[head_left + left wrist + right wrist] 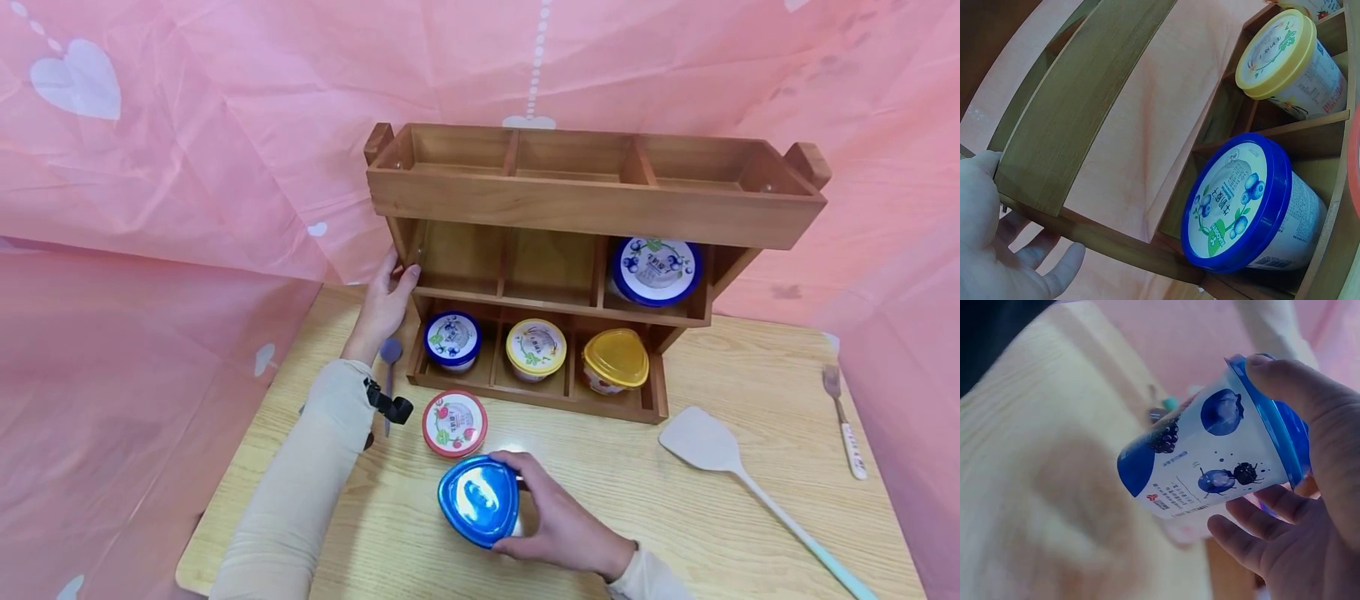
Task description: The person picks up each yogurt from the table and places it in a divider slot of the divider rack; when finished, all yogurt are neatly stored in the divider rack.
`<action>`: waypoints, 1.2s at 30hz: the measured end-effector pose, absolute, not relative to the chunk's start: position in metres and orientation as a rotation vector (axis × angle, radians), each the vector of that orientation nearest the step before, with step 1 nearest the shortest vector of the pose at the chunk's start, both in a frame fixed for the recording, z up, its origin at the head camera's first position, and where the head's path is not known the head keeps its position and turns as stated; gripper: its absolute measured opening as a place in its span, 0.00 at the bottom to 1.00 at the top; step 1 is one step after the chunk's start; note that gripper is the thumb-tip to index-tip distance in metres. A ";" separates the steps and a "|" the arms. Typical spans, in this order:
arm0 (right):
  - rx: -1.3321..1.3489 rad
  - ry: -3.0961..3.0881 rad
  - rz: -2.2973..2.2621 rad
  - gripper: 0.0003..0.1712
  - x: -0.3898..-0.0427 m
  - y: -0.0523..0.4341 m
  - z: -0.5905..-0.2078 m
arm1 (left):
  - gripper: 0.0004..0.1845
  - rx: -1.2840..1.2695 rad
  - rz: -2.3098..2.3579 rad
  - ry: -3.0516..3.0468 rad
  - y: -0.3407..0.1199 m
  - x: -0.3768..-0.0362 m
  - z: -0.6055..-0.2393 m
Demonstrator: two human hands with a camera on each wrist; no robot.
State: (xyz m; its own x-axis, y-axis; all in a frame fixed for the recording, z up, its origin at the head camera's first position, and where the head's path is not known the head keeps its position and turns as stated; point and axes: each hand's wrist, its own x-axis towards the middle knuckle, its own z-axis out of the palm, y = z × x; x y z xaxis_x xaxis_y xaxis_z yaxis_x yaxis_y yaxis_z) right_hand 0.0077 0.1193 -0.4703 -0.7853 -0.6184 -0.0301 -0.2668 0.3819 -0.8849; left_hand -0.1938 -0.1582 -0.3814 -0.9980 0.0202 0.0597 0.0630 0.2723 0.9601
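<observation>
My right hand point(558, 521) holds a blue-lidded yogurt cup point(480, 500) over the table, thumb and fingers spread around its lid rim. In the right wrist view the cup point(1210, 450) is tilted and shows printed blueberries and blackberries. Just beyond it stands a red-lidded cup point(454, 423) on the table. At the left end of the wooden shelf point(592, 208), my left hand point(384, 308) grips the side panel point(1079, 112) between thumb and fingers. Near that hand, a blue-rimmed blueberry cup point(1238, 203) sits in the lower left compartment.
The lower tier also holds a yellow-rimmed cup point(536, 348) and a yellow-lidded cup point(617, 360). Another blueberry cup point(657, 271) sits at the middle tier's right. A spoon point(390, 354) lies by the left forearm; a spatula point(708, 442) and fork point(843, 412) lie right.
</observation>
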 end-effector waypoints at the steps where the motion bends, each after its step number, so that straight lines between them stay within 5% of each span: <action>1: -0.761 2.308 -1.390 0.54 0.007 0.123 -0.466 | 0.31 -0.084 -1.879 -2.474 -0.158 -0.194 -0.381; 22: -0.464 2.648 -1.947 0.60 -0.065 0.145 -0.362 | 0.31 -0.059 -1.875 -2.494 -0.157 -0.193 -0.378; 36: -0.434 2.697 -2.010 0.57 -0.107 0.138 -0.342 | 0.31 -0.064 -1.901 -2.479 -0.157 -0.193 -0.379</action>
